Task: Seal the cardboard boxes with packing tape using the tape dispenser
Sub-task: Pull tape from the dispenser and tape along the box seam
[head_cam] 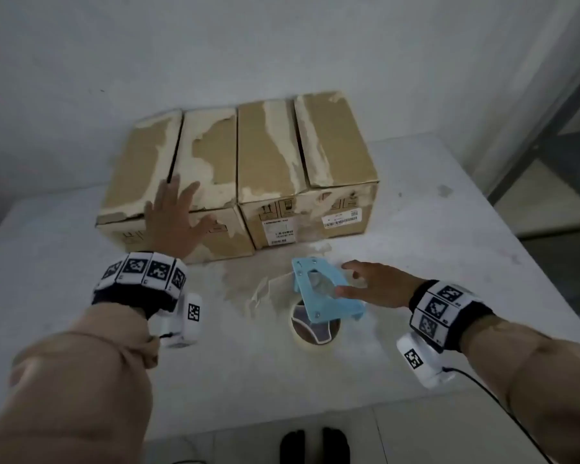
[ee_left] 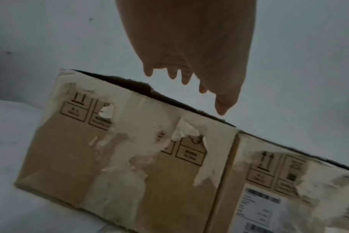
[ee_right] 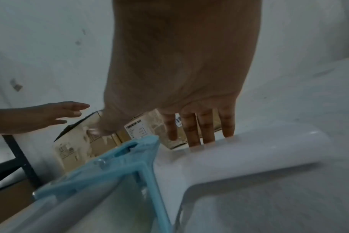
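Two worn cardboard boxes stand side by side at the back of the table, the left box (head_cam: 138, 182) (ee_left: 70, 157) and the right box (head_cam: 335, 155) (ee_left: 269, 181). Each has its top flaps folded down with a dark seam showing. My left hand (head_cam: 178, 202) (ee_left: 185, 82) is spread flat over the left box's near top edge; contact cannot be told. A blue tape dispenser (head_cam: 325, 289) (ee_right: 118, 167) lies before the boxes, its tape roll (head_cam: 315, 326) toward me. My right hand (head_cam: 352, 279) (ee_right: 189, 134) has straight fingers, their tips touching the white handle (ee_right: 249, 151).
The white table (head_cam: 449, 229) stands against a pale wall. Torn paper and tape residue (head_cam: 248, 289) lie left of the dispenser. A dark metal frame (head_cam: 549, 128) rises at the right. A black cable (head_cam: 482, 390) trails from my right wrist.
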The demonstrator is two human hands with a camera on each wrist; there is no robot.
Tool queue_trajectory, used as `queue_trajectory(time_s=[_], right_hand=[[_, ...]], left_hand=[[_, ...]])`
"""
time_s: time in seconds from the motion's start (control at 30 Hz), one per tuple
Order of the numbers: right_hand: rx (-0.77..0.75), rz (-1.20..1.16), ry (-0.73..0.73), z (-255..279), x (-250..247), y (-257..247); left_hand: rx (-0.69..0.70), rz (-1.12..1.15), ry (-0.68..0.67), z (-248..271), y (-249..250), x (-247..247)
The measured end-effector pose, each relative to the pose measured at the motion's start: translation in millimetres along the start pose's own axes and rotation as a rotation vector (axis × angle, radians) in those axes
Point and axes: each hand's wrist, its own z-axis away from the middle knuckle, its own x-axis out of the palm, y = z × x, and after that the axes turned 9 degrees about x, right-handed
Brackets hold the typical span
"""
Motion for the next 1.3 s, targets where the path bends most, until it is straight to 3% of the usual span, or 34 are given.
queue_trajectory(time_s=[0.17,0.27,0.43,0.7,0.9,1.0,1.17,1.3], right_hand=[[-0.110,0.041,-0.076,-0.2,7.6,1.0],[-0.174,0.134,-0.030,0.4,16.1,6.4],[-0.207,0.166,0.024,4.4,16.3,8.5],[-0.291,-0.268,0.049,30.3,-14.8,-7.8],[-0.410,-0.755,-0.012,42.1,-27.4,-36.3],[-0.493,-0.769,-0.021,40.4,-38.3,-58.0],[-0.633,-0.931,0.115,32.7,-48.3,-103.4],[-0.681,-1.051,0.285,26.3,-56.5,-141.8]], left_hand=[[-0.198,-0.077,-0.082,-9.5,-10.4,7.3],[-0.218,-0.070,-0.158,-10.7,-14.3,11.9],[-0.231,-0.072,-0.170,-9.0,-17.2,13.7],[-0.207,-0.087,-0.206,-9.1,-21.4,8.8],[-0.167,0.065,-0.031,-7.3,-32.5,-12.1],[-0.118,0.001,0.022,-5.2,-48.5,-20.6],[-0.002,0.239,0.224,-8.3,-69.9,-43.8],[-0.017,0.199,0.235,-18.0,-107.2,-55.8]])
